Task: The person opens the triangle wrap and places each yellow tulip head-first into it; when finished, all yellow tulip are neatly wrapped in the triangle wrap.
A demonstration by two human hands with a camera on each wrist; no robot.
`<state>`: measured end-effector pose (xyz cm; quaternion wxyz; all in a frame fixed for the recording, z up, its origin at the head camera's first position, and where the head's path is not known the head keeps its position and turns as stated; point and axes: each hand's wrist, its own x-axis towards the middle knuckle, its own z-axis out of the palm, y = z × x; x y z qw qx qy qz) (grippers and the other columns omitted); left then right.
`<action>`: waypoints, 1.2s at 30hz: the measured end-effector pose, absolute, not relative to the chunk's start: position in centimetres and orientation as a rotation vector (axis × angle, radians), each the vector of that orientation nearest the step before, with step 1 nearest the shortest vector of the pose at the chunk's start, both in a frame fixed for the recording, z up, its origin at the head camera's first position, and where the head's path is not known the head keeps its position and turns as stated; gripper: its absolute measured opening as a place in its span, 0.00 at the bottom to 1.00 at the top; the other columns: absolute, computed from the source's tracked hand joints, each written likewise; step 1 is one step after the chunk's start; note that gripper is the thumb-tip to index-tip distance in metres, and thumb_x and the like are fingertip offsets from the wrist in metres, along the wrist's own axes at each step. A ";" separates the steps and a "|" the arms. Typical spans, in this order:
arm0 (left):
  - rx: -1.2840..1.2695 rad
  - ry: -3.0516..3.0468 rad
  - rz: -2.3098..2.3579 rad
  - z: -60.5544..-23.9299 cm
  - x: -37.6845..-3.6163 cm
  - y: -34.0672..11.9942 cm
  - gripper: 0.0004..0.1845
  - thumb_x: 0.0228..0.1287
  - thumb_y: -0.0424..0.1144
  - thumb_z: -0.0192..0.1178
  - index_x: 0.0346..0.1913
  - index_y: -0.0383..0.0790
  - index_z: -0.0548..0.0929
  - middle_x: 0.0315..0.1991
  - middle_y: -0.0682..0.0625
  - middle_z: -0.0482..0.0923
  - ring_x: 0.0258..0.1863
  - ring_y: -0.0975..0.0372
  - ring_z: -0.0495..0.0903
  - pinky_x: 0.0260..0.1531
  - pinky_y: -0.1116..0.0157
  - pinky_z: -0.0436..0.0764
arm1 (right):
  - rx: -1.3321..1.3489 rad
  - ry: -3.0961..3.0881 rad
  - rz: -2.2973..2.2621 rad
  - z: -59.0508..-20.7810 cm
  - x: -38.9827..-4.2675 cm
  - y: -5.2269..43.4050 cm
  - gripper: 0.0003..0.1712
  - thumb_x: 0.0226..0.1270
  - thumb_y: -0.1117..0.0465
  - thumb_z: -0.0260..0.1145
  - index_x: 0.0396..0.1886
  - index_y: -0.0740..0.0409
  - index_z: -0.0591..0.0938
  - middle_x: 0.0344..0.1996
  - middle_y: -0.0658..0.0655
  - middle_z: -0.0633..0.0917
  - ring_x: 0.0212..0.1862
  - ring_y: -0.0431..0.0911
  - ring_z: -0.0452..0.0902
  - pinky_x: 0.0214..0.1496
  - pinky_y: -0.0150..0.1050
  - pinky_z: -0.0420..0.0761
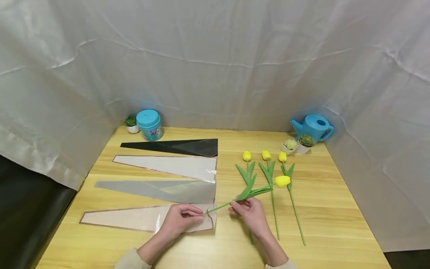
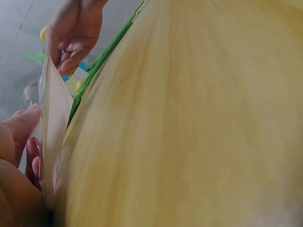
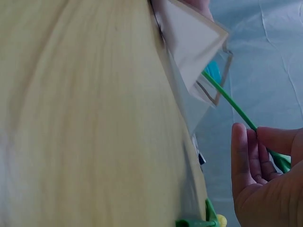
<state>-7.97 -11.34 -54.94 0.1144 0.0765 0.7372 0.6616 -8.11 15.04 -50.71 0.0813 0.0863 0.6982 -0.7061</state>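
Observation:
My right hand (image 1: 251, 216) pinches the green stem of a yellow artificial tulip (image 1: 248, 191) between thumb and fingers, its flower pointing right. The stem's lower end reaches into the mouth of the nearest flower sleeve (image 1: 131, 220), a pale one with a brown border. At that mouth, my left hand (image 1: 178, 220) pinches the clear film between thumb and fingers and lifts it. In the right wrist view the stem (image 3: 229, 100) enters between the sleeve's layers (image 3: 189, 40). How deep the tip sits is hard to tell.
Behind lie a grey sleeve (image 1: 188, 192), a white sleeve (image 1: 168, 164) and a black sleeve (image 1: 174, 147). Three more tulips (image 1: 266, 154) lie on the right. A blue tub (image 1: 149, 125), a blue watering can (image 1: 314, 129) and small potted plants (image 1: 305, 142) stand at the back.

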 end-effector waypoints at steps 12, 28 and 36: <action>0.223 2.154 1.948 -55.2 -8.3 -10.6 0.12 0.53 0.33 0.79 0.41 0.33 0.91 0.38 0.41 0.91 0.33 0.65 0.89 0.39 0.70 0.86 | 0.219 2.039 -2.078 -51.2 -8.3 13.4 0.13 0.69 0.71 0.69 0.47 0.78 0.80 0.41 0.74 0.88 0.37 0.50 0.89 0.46 0.41 0.90; 0.184 2.161 1.978 -54.9 -8.5 -9.4 0.11 0.52 0.31 0.79 0.39 0.33 0.91 0.38 0.42 0.91 0.32 0.64 0.88 0.38 0.70 0.86 | 0.213 2.061 -1.997 -52.0 -8.3 12.0 0.12 0.70 0.69 0.70 0.45 0.77 0.82 0.32 0.66 0.90 0.30 0.44 0.86 0.36 0.39 0.90; 0.154 2.174 1.944 -55.1 -8.6 -9.2 0.12 0.51 0.33 0.80 0.39 0.36 0.91 0.39 0.43 0.91 0.30 0.64 0.87 0.35 0.71 0.85 | 0.179 2.029 -1.920 -52.5 -8.3 12.5 0.16 0.72 0.66 0.68 0.48 0.78 0.81 0.33 0.63 0.91 0.28 0.42 0.86 0.35 0.37 0.89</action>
